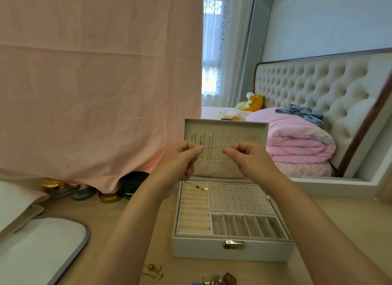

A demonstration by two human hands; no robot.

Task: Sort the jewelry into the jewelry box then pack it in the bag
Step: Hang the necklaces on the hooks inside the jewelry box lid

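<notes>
A pink sheet [95, 83] hangs behind and to the left of the box. Behind the box to the right stands a bed [318, 89] with a tufted headboard, and a folded pink quilt [297, 140] lies on it. The table [339, 231] carries the box. Well to the left of the box lies a white bag [42, 248] with grey trim.

The box [231, 253] is open near the table's front edge, with its clasp facing the person. Its lid [224, 168] stands upright at the back, showing hooks and a pocket.

The left hand [178, 163] and right hand [250, 159] are raised above the box, in front of the lid. Each one pinches an end of a thin chain [213, 147] between thumb and forefinger, with the other fingers curled. The chain is stretched nearly level between them, across the lid's hooks.

A few jars [80, 190] sit under the sheet's hem, behind and left of the box. A gold necklace [200, 187] lies inside the box, at the back of the ring-roll section on its left side. In front of the box, gold pieces [153, 271] lie to the left, and coloured stones [218, 279] lie at the picture's bottom edge.
</notes>
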